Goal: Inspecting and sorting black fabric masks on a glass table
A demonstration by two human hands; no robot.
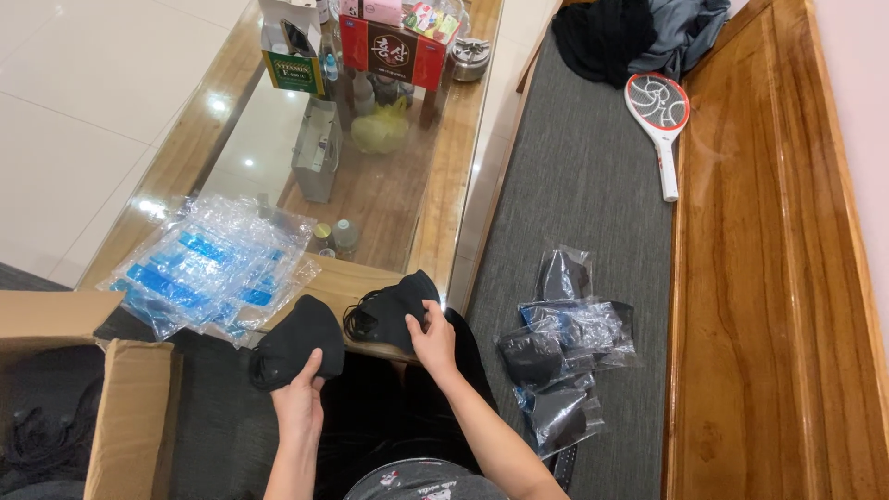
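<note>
a seated person's left hand point(301, 393) closes its fingers on the lower edge of a single black fabric face mask point(294, 343), thumb on top, holding it above the lap. the right hand point(433, 338) pinches a small stack of black folded masks with ear loops point(391, 310) at its right edge, just over the near rim of a glass-topped wooden coffee table point(444, 185). the two hands sit near each other but apart.

a heap of empty clear plastic sleeves with blue strips point(208, 268) spreads across the table's near left corner, its edge just beside the single mask. an open brown cardboard box point(130, 417) stands at the lower left. on the grey bench cushion point(583, 167) to the right lie several bagged black masks point(560, 366), with open cushion beyond them up to a red-and-white electric swatter point(659, 120).
</note>
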